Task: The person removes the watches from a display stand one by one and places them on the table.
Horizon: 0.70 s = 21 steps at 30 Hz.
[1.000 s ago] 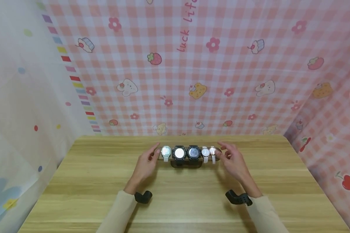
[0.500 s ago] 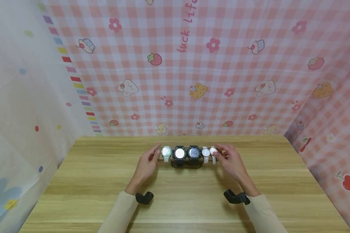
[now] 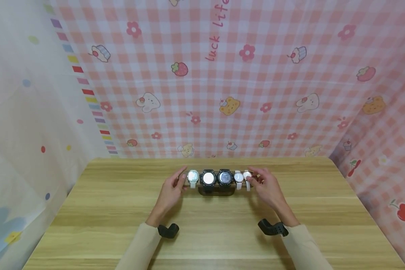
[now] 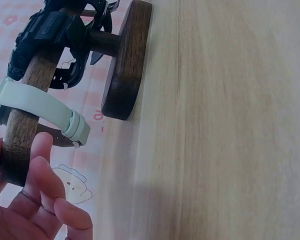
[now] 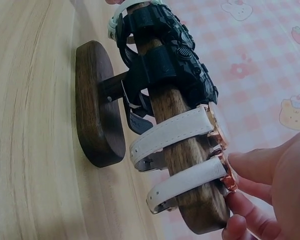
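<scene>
A dark wooden T-shaped watch stand (image 5: pixel 97 115) is at the middle of the table, its crossbar carrying several watches. My left hand (image 3: pixel 168 192) grips the crossbar's left end, fingers and thumb on opposite sides, beside a watch with a mint strap (image 4: pixel 37 102). Two chunky black watches (image 3: pixel 208 178) occupy the middle of the bar. To their right sit two slim watches with white straps and rose-gold cases. My right hand (image 3: pixel 269 188) pinches the outermost white-strapped watch (image 5: pixel 190 181) by its case, near the bar's right end. The inner white-strapped watch (image 5: pixel 175 129) is right beside it.
The stand rests on a light wooden table (image 3: pixel 202 232). A pink checked cloth (image 3: pixel 209 86) hangs behind the table's back edge, with more cloth at both sides. Black camera straps (image 3: pixel 168 230) sit on both wrists.
My right hand has shifted slightly left, its thumb and fingers closing in on the outermost white-strapped watch. My left hand stays at the bar's left end, with hardly any movement.
</scene>
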Each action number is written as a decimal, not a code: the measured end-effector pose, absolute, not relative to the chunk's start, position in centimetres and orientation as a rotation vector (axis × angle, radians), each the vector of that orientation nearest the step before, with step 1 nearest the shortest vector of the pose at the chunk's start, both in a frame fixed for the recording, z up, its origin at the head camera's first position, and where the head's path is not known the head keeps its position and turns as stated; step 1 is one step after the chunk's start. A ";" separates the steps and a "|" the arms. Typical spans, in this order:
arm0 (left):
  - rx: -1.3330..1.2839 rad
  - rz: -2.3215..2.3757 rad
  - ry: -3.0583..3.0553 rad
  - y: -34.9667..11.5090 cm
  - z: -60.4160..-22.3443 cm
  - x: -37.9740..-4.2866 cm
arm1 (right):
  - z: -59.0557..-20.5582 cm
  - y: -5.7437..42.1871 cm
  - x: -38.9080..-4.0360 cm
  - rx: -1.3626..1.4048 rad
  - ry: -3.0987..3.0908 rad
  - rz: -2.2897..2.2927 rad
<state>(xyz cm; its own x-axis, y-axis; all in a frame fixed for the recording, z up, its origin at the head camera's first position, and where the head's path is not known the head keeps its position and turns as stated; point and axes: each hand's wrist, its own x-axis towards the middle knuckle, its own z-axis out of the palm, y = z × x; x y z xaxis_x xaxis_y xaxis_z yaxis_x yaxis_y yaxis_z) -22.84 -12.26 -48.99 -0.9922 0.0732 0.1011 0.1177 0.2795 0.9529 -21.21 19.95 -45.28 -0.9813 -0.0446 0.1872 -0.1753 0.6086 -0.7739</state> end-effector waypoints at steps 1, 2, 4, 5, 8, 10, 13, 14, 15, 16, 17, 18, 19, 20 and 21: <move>-0.183 -1.851 -2.482 -12.2 -49.0 -22.8 | -45.2 19.9 -21.2 0.186 -2.683 1.302; -0.182 -1.848 -2.481 -12.2 -49.0 -22.9 | -45.2 19.9 -21.3 0.186 -2.686 1.292; -0.175 -1.851 -2.482 -12.2 -49.0 -22.8 | -45.1 19.8 -21.3 0.187 -2.691 1.274; -0.171 -1.849 -2.483 -12.2 -49.0 -22.8 | -45.0 19.7 -21.3 0.184 -2.695 1.269; -0.167 -1.859 -2.481 -12.2 -49.0 -22.7 | -44.8 19.6 -21.4 0.177 -2.709 1.263; -0.165 -1.864 -2.479 -12.2 -49.0 -22.7 | -44.6 19.6 -21.4 0.176 -2.718 1.260; -0.162 -1.869 -2.476 -12.2 -49.0 -22.7 | -44.5 19.6 -21.4 0.190 -2.731 1.254; -0.160 -1.870 -2.476 -12.2 -49.0 -22.7 | -44.4 19.6 -21.4 0.198 -2.735 1.253; -0.161 -1.871 -2.475 -12.2 -49.0 -22.7 | -44.4 19.6 -21.5 0.205 -2.740 1.252; -0.159 -1.872 -2.475 -12.2 -49.0 -22.7 | -44.3 19.7 -21.5 0.211 -2.746 1.251; -0.156 -1.870 -2.477 -12.1 -49.0 -22.7 | -44.3 19.7 -21.5 0.217 -2.752 1.248; -0.154 -1.872 -2.476 -12.1 -49.0 -22.7 | -44.3 19.8 -21.5 0.219 -2.760 1.247; -0.149 -1.874 -2.476 -12.1 -49.0 -22.7 | -44.2 19.8 -21.5 0.217 -2.765 1.248; -0.148 -1.875 -2.475 -12.0 -49.0 -22.7 | -44.2 19.9 -21.5 0.213 -2.769 1.250; -0.145 -1.876 -2.474 -12.0 -49.0 -22.7 | -44.2 20.0 -21.5 0.205 -2.773 1.251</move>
